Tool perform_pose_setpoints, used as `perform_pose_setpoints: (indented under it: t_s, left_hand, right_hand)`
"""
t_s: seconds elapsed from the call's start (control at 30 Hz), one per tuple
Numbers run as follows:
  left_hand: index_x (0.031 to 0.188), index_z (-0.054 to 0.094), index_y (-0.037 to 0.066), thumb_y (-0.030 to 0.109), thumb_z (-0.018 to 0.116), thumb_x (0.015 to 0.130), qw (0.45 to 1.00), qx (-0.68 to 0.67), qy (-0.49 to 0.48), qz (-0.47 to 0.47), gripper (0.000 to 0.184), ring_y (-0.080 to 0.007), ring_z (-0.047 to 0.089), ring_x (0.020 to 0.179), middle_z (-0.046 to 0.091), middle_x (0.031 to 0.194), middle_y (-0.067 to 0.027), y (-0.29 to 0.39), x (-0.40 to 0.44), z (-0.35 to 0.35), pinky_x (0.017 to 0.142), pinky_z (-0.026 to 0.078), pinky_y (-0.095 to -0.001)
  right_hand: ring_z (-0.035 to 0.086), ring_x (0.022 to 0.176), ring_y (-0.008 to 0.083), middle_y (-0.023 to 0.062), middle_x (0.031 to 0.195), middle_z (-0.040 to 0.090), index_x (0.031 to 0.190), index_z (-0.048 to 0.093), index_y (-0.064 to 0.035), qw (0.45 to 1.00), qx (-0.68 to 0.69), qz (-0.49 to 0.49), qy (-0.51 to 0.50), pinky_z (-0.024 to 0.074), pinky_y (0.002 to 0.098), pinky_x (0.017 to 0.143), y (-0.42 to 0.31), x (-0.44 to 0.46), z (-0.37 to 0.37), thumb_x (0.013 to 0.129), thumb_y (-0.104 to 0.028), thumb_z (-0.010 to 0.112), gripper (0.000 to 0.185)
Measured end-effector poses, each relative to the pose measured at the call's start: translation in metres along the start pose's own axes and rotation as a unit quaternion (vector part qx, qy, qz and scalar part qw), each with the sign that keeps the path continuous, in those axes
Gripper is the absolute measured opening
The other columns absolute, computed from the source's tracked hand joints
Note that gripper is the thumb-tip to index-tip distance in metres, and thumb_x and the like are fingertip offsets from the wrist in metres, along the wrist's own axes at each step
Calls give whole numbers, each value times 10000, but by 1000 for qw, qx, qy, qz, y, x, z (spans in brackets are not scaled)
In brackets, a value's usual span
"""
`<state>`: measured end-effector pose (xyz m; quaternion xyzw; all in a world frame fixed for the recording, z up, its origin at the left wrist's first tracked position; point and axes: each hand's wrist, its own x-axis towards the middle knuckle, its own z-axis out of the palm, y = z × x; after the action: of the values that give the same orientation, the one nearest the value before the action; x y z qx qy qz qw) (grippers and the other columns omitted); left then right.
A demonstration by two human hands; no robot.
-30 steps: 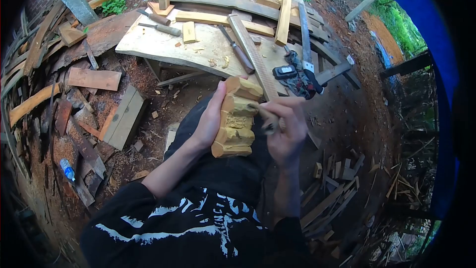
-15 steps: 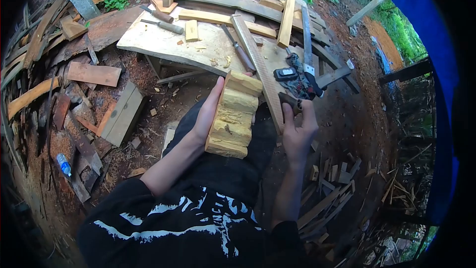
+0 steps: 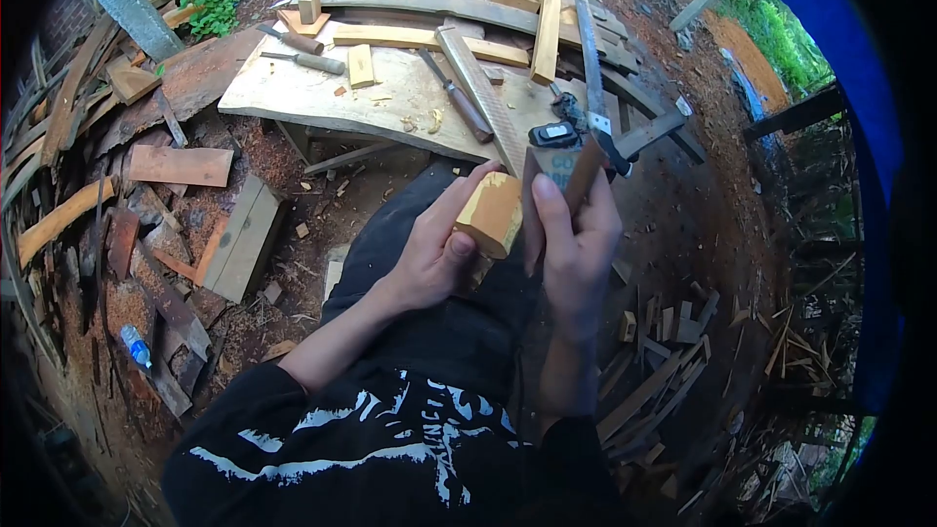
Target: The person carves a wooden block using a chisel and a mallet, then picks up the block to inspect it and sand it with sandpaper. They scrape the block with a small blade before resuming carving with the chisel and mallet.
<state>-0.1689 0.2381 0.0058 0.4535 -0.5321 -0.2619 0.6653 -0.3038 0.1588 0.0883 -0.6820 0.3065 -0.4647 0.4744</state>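
Note:
My left hand (image 3: 429,252) is closed around a yellow wooden block (image 3: 493,213), with its flat end facing up and toward me. The block is above my lap. Just to the right, my right hand (image 3: 581,249) pinches a bent brown sheet of sandpaper (image 3: 564,168) with blue-green print on its back. The sheet's edge is close beside the block; whether they touch I cannot tell. Beyond my hands, a chisel with a brown handle (image 3: 468,115) and a long wooden strip (image 3: 480,88) lie on the wooden worktop (image 3: 264,88).
More chisels (image 3: 305,61) and a small block (image 3: 360,66) lie on the worktop. A black device (image 3: 553,135) rests near a long metal blade (image 3: 591,59). Planks (image 3: 429,2) are stacked behind. Offcuts (image 3: 181,165) and a water bottle (image 3: 136,345) are on the left ground.
My left hand has turned the block from its ridged long side to its end. My right hand has brought the sandpaper closer to it, the printed back now showing.

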Motion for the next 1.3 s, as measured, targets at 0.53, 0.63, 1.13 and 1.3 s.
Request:
perform_pose_setpoints:
  t_s: [0.53,0.63,1.13,1.3]
  left_hand:
    - [1504,477,-10,635,473,1031,985,172,-5,21,800,-392,679,892,626,1069,-208,-3,3,-16,759,550,-416]
    - [1504,478,-11,624,478,1034,984,173,-19,48,790,-392,680,886,628,1067,-206,-3,5,-13,756,550,-421]
    - [1496,496,6,576,499,1042,986,164,-41,-3,729,-392,670,850,628,1036,-192,3,2,-13,744,553,-423]
    - [1494,501,11,575,496,1045,985,171,-28,-9,721,-384,677,848,632,1032,-191,2,5,-18,743,554,-422]
  right_hand:
    - [607,588,38,24,691,645,1053,592,28,996,29,69,-49,418,229,490,3,-12,3,1034,-106,629,140]
    - [601,569,35,35,677,650,1045,599,33,992,19,124,-5,410,226,482,18,9,2,1005,-71,655,124]
    - [604,521,52,46,626,653,976,606,19,995,-25,99,-5,418,257,467,27,13,0,991,-67,673,109]
    - [586,538,48,53,636,646,983,614,11,995,-30,73,-53,403,266,470,9,-7,1,1006,-103,664,127]
